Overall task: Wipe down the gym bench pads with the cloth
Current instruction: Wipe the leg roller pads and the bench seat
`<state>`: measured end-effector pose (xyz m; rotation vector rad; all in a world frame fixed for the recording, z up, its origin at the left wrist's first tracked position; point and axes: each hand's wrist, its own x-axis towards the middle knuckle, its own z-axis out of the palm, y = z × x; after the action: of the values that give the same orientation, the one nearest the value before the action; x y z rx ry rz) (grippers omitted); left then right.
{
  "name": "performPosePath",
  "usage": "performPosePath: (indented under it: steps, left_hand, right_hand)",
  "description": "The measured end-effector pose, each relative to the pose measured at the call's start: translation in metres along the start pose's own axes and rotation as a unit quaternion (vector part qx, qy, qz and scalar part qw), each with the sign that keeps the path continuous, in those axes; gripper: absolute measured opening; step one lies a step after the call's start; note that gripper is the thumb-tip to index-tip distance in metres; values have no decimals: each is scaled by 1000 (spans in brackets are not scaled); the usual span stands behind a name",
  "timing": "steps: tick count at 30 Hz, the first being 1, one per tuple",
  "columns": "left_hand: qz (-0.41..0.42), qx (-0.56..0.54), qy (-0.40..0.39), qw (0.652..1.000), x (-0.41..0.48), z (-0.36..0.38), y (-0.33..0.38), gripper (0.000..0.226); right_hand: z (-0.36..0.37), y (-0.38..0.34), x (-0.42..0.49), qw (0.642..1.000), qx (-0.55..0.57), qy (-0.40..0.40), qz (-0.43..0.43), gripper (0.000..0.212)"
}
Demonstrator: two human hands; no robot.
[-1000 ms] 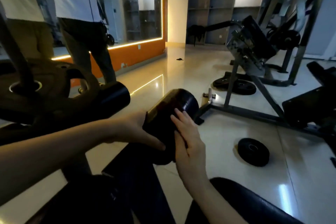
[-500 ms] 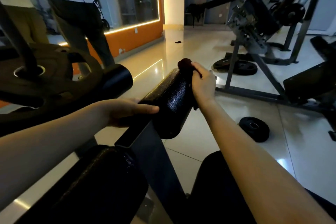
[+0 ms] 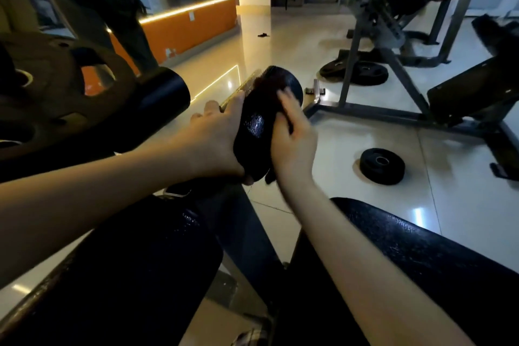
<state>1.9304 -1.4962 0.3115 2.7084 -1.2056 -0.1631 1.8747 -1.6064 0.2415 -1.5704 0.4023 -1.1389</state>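
The left hand (image 3: pixel 216 143) has shifted from the frame onto the cylindrical roller pad (image 3: pixel 254 126), its grip wrapped round the pebbled black vinyl. The right hand (image 3: pixel 293 146), blurred, has slid nearer, clutching the dark cloth (image 3: pixel 266 87) against the pad's right side.

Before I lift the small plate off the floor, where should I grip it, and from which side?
The plate lies flat on the floor, so its rim offers little to grab. Come from above: hook fingers into the centre hole, tip it up, then likely take the raised rim.
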Motion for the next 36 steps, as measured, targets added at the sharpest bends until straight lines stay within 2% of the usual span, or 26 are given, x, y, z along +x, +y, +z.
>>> performPosePath:
  steps: [4,7,11,13,14,16,18,19,21,22,25,28,30,34,36]
  left_hand:
    - [7,-85,-30,996,7,-5,-8,143]
    - [-15,-193,-69,979,11,-13,-15,128]
    - [-82,-367,-134,917,12,-12,-31,131]
    - [-94,-401,-148,899,12,-11,-36,131]
    - [-95,-387,-157,904,14,-13,-36,131]
    - [-81,-295,-162,938,15,-19,-30,120]
    - [-19,-138,-95,986,17,-23,-18,111]
    - [18,-56,-65,996,15,-21,-11,122]
    - [45,57,-36,997,10,-12,4,143]
    - [40,81,-25,996,9,-7,8,146]
    - [24,76,-21,997,12,-5,11,144]
    - [26,4,-47,999,19,-12,4,137]
    - [21,-114,-81,990,21,-16,-6,122]
    - [-29,-324,-173,930,24,-19,-31,97]
    - [-26,-386,-195,902,23,-15,-42,98]
  right_hand:
    - [1,8,74,996,-14,25,87,41]
    - [2,2,90,992,15,6,125,39]
    - [6,-22,34,997,-18,-17,71,38]
    - [3,-28,-11,998,-16,-43,40,39]
    - [1,-29,-30,998,-11,-49,30,40]
    - [1,-29,-49,999,-5,-38,20,42]
    - [5,-27,-37,999,-14,-17,24,42]
    - [7,-26,-23,999,-21,-4,29,41]
    - [9,-18,15,998,-30,12,61,41]
    - [8,-14,34,996,-34,16,82,42]
    - [6,-2,72,990,-11,34,139,46]
    - [5,-6,80,986,2,36,163,47]
    - [5,-16,67,989,1,19,147,44]
    - [1,-33,-5,997,-10,-30,73,42]
    - [0,-38,-43,997,5,-55,52,44]
